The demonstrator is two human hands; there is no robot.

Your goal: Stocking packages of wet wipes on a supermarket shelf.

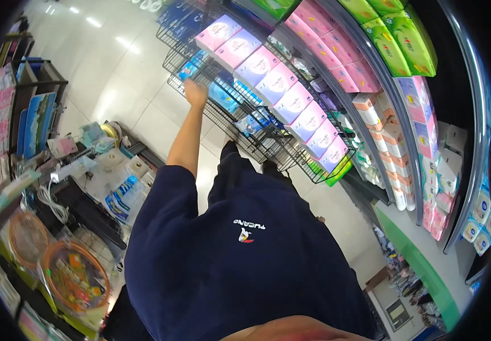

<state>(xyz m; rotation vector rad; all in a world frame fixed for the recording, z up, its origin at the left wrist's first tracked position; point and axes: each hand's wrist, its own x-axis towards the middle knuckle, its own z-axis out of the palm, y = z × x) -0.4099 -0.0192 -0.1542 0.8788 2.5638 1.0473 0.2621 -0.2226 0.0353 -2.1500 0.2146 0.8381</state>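
Observation:
My left hand (196, 91) is stretched forward over the near edge of a black wire basket rack (224, 123), its fingers closed on the end of a small blue packet (189, 70). Along the rack's top runs a row of pink and purple tissue packs (277, 83). Below them, behind the wires, lie blue-and-white plastic packs (253, 121), and a green pack (339, 171) shows at the rack's right end. Only a small bit of my right hand (321, 219) shows past the side of my dark blue shirt; the rest is hidden, and its grip cannot be seen.
Curved shelves at right hold pink packs (335, 44), green packs (399, 40) and white-and-orange packs (388, 145). At left are a cluttered display with packaged goods (128, 198), orange-rimmed round baskets (75, 275) and a dark shelf unit (41, 81). Pale floor tiles (117, 91) lie between.

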